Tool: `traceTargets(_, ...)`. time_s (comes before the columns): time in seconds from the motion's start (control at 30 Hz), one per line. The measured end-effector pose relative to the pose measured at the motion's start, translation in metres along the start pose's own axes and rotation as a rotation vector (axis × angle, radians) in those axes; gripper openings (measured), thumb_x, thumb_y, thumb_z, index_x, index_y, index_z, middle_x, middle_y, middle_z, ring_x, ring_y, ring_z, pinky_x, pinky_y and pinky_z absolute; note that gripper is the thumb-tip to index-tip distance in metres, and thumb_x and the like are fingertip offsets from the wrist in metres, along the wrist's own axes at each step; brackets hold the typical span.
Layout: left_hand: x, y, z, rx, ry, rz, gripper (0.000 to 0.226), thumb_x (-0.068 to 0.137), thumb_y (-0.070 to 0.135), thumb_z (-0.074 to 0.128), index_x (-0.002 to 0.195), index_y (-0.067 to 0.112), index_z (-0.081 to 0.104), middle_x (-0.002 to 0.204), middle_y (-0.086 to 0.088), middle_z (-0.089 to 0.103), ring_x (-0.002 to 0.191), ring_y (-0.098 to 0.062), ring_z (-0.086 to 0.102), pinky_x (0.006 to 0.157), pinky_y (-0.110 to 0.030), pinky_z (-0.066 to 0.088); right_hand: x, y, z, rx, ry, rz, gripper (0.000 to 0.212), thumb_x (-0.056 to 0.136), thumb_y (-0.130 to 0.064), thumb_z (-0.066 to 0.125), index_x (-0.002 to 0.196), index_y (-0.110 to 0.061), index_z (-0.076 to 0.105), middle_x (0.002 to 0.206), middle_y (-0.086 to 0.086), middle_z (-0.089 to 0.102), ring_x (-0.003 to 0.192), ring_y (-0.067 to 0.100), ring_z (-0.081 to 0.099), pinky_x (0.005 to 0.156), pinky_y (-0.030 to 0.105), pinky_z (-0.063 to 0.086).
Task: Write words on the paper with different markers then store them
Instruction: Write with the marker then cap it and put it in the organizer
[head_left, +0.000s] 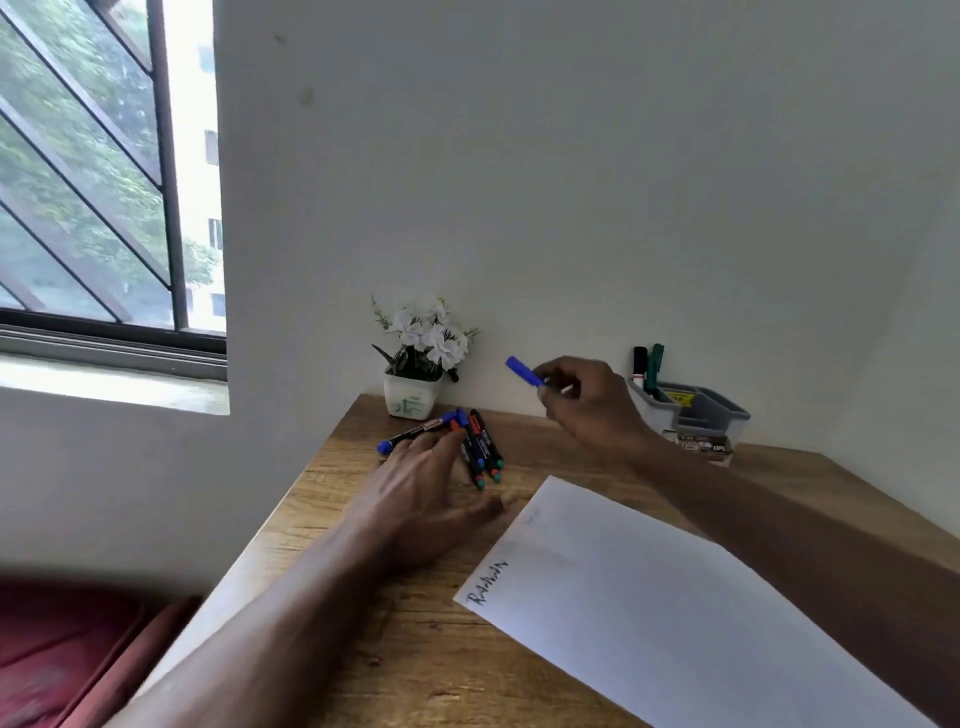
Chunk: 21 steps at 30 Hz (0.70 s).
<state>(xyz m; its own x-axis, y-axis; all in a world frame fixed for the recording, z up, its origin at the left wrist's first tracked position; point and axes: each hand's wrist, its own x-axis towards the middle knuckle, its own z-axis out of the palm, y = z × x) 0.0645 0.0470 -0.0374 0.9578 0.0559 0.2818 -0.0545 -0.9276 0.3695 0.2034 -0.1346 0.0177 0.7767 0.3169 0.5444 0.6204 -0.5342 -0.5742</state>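
Note:
A white sheet of paper (649, 597) lies on the wooden table (405, 649), with one word in black at its near-left edge. Several markers (480, 447) with blue, red and green caps lie in a bunch near the table's far corner. My left hand (421, 483) rests flat beside them, fingers straight, fingertips touching the bunch. My right hand (587, 400) hovers above the table and grips a blue-capped marker (524, 371), its cap pointing up and left. A grey organiser (696, 410) at the back right holds a black and a green marker upright.
A small white pot of white flowers (421, 364) stands in the far corner against the wall. A small printed box (706, 444) sits in front of the organiser. The table's left edge runs along a wall below a window; a red cushion (62, 654) lies at bottom left.

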Motion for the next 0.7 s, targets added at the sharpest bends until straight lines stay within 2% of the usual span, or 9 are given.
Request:
traceTargets(0.1, -0.008, 0.008, -0.001, 0.026, 0.264, 0.171, 0.086, 0.09, 0.07, 0.054, 0.16, 0.028, 0.024, 0.161, 0.007, 0.033, 0.145, -0.015, 0.036, 0.112, -0.031, 0.036, -0.045, 0.009, -0.013, -0.071, -0.121, -0.322, 0.026, 0.094, -0.016, 0.066, 0.119, -0.018, 0.073, 0.092, -0.003, 0.073, 0.074, 0.006, 0.063, 0.071, 0.023, 0.048)
traceTargets(0.17, -0.014, 0.02, -0.001, 0.104, 0.376, 0.332, 0.073, 0.094, 0.054, 0.058, 0.156, 0.025, 0.034, 0.152, 0.007, 0.045, 0.134, -0.012, 0.048, 0.104, -0.026, 0.044, -0.068, 0.014, -0.018, -0.182, -0.123, -0.623, 0.028, 0.096, -0.015, 0.063, 0.124, -0.014, 0.07, 0.103, 0.002, 0.074, 0.083, 0.008, 0.064, 0.077, 0.023, 0.05)
traceTargets(0.23, -0.02, 0.033, -0.003, 0.153, 0.449, 0.453, 0.055, 0.096, 0.039, 0.062, 0.147, 0.021, 0.051, 0.141, 0.004, 0.057, 0.122, -0.012, 0.058, 0.094, -0.027, 0.053, -0.083, 0.018, -0.019, -0.192, -0.066, -0.761, 0.028, 0.099, -0.016, 0.06, 0.125, -0.01, 0.069, 0.111, 0.007, 0.074, 0.095, 0.018, 0.068, 0.084, 0.033, 0.054)
traceTargets(0.3, -0.023, 0.045, -0.003, 0.186, 0.507, 0.54, 0.038, 0.098, 0.031, 0.063, 0.133, 0.016, 0.066, 0.126, 0.001, 0.068, 0.109, -0.014, 0.065, 0.086, -0.028, 0.056, -0.093, 0.024, -0.019, -0.126, -0.041, -0.781, 0.029, 0.102, -0.02, 0.054, 0.124, -0.005, 0.067, 0.11, 0.012, 0.073, 0.096, 0.027, 0.069, 0.081, 0.042, 0.056)
traceTargets(0.4, -0.025, 0.052, -0.003, 0.198, 0.473, 0.592, 0.027, 0.098, 0.03, 0.067, 0.119, 0.015, 0.074, 0.111, 0.002, 0.073, 0.097, -0.014, 0.069, 0.081, -0.028, 0.056, -0.1, 0.038, -0.02, -0.125, -0.037, -0.809, 0.033, 0.103, -0.026, 0.05, 0.122, -0.004, 0.067, 0.104, 0.013, 0.073, 0.087, 0.03, 0.069, 0.071, 0.046, 0.057)
traceTargets(0.53, -0.027, 0.058, 0.002, 0.19, 0.417, 0.535, 0.02, 0.097, 0.025, 0.07, 0.113, 0.015, 0.075, 0.1, 0.002, 0.072, 0.086, -0.013, 0.067, 0.074, -0.027, 0.054, -0.106, 0.047, -0.028, -0.169, -0.046, -0.781, 0.036, 0.103, -0.033, 0.046, 0.125, -0.013, 0.067, 0.097, 0.007, 0.073, 0.076, 0.027, 0.068, 0.06, 0.045, 0.057)
traceTargets(0.63, -0.028, 0.059, 0.005, 0.216, 0.397, 0.536, 0.017, 0.098, 0.021, 0.068, 0.111, 0.012, 0.075, 0.098, 0.0, 0.072, 0.086, -0.015, 0.067, 0.072, -0.031, 0.055, -0.108, 0.043, -0.028, -0.261, -0.036, -0.787, 0.043, 0.101, -0.038, 0.04, 0.125, -0.017, 0.068, 0.082, 0.003, 0.067, 0.06, 0.026, 0.063, 0.046, 0.038, 0.05)
traceTargets(0.7, -0.028, 0.058, 0.006, 0.221, 0.391, 0.539, 0.017, 0.098, 0.019, 0.068, 0.111, 0.011, 0.075, 0.097, -0.001, 0.072, 0.085, -0.016, 0.067, 0.072, -0.032, 0.055, -0.109, 0.041, -0.027, -0.285, -0.003, -0.784, 0.042, 0.099, -0.04, 0.039, 0.12, -0.021, 0.07, 0.078, 0.001, 0.067, 0.057, 0.026, 0.063, 0.043, 0.035, 0.047)
